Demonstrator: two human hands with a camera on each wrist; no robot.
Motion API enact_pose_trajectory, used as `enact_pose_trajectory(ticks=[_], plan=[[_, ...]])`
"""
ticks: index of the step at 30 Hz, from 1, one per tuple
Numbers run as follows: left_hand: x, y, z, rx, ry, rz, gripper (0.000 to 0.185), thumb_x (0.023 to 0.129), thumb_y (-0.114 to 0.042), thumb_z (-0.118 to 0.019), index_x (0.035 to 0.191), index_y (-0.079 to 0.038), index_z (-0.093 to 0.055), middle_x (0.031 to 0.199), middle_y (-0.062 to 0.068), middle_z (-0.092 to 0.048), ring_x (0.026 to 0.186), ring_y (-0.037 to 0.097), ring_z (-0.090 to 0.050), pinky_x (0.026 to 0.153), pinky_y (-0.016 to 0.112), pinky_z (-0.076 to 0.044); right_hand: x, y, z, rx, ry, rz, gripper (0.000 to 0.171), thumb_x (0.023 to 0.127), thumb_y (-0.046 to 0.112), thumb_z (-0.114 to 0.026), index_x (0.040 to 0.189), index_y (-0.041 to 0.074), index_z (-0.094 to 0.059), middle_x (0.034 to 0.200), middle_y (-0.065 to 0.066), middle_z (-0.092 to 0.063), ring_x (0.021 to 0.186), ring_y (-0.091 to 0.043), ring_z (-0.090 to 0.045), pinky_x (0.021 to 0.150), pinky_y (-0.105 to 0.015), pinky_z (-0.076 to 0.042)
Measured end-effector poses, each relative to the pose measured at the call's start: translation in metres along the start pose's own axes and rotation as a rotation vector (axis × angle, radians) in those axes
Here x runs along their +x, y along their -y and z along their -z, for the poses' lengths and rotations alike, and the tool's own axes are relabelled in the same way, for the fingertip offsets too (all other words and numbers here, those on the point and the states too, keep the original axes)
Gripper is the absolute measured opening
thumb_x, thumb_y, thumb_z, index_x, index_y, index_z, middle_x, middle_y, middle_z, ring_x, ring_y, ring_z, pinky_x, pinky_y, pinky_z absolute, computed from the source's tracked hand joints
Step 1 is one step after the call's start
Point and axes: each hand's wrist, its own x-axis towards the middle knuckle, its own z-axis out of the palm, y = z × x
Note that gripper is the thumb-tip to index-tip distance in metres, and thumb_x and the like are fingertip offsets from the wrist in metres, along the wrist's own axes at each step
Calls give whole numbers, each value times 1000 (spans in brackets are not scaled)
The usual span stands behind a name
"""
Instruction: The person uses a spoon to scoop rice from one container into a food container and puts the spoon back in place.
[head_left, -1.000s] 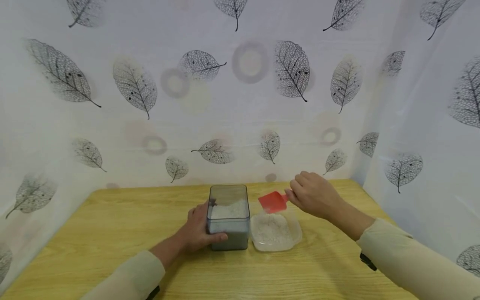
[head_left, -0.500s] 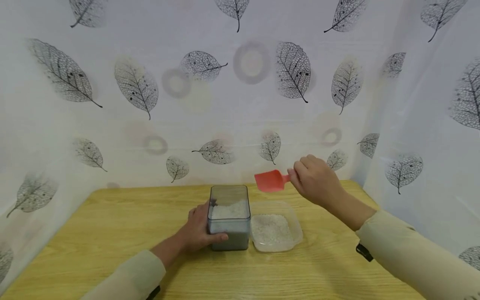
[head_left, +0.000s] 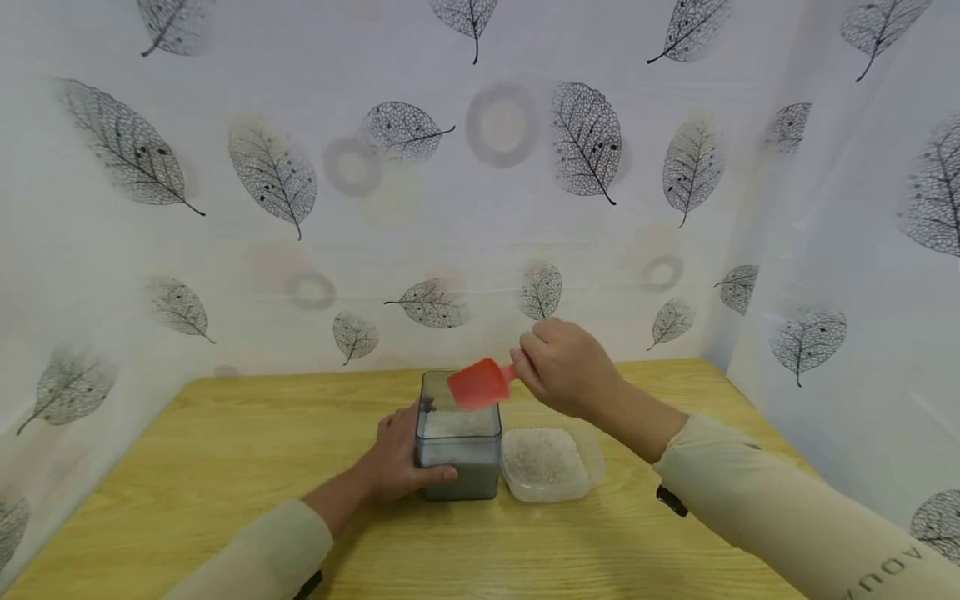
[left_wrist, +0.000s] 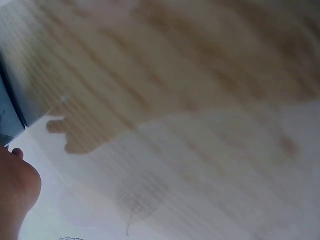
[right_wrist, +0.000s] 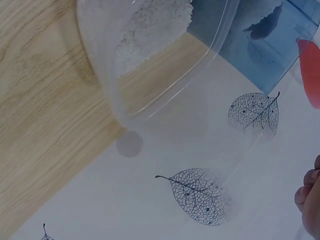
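My right hand (head_left: 566, 367) grips the handle of a red scoop (head_left: 480, 385), its blade held over the open top of a tall grey see-through container (head_left: 461, 482). White rice (head_left: 450, 425) shows inside that container. The left hand (head_left: 397, 468) holds it by its left side, thumb across the front and fingers partly hidden behind. Close against its right side stands a low clear plastic tub (head_left: 594, 467) with a layer of rice (head_left: 542, 457). In the right wrist view the scoop (right_wrist: 311, 75) and the curled fingers (right_wrist: 311, 192) sit at the right edge.
Both containers stand on a light wooden table (head_left: 247, 467). A white curtain (head_left: 465, 208) printed with dark leaves hangs behind the table and along both sides. In the left wrist view, the grey container's corner (left_wrist: 11, 117) shows at the left edge.
The right hand has lifted the scoop up from the low tub, then carried it left over the grey container. The left hand and both containers have stayed in place.
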Motion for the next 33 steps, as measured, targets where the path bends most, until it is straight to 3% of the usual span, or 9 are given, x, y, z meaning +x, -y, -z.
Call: enact_pose_trajectory(ticks=[7,14,18,24,29,33], plan=[[1,1,-1,-4,-8,-12,91,76,-62,-74,144,-16,-34,133,2,-52,128,25,-43,104,53,-23,9,20,-10,-27,123,85,30,92,17,-58,64,14,-48,58,3,-40,54,-14,-36,51,-28,-33],[0,0,-2,13,8,24,99,76,-62,-73,149,-11,-29,138,7,-50,132,29,-41,107,56,-21,8,38,-22,-47,158,146,35,86,18,-60,55,19,-44,54,6,-39,49,-11,-33,46,-24,-29],[0,-1,-2,36,2,2,98,76,-64,-72,148,-11,-30,136,6,-52,131,28,-42,106,55,-23,4,45,-26,-13,223,53,34,85,18,-59,55,19,-44,53,8,-38,47,-9,-34,43,-23,-28],[0,-1,-1,52,-4,9,102,76,-64,-73,150,-10,-29,137,7,-53,131,29,-43,106,55,-23,1,54,-26,90,378,-169,36,92,18,-53,57,20,-43,53,8,-38,46,-9,-34,42,-25,-30],[0,-2,0,54,3,21,103,75,-64,-73,150,-10,-28,138,7,-52,132,29,-42,108,56,-22,-1,56,-26,153,422,-283,41,94,17,-49,54,20,-38,50,9,-31,46,-8,-28,41,-25,-27],[0,-4,1,40,10,38,106,75,-64,-73,153,-10,-25,141,9,-50,134,31,-40,109,55,-21,0,55,-26,230,487,-395,43,95,18,-44,53,21,-39,49,10,-32,46,-8,-30,45,-26,-30]])
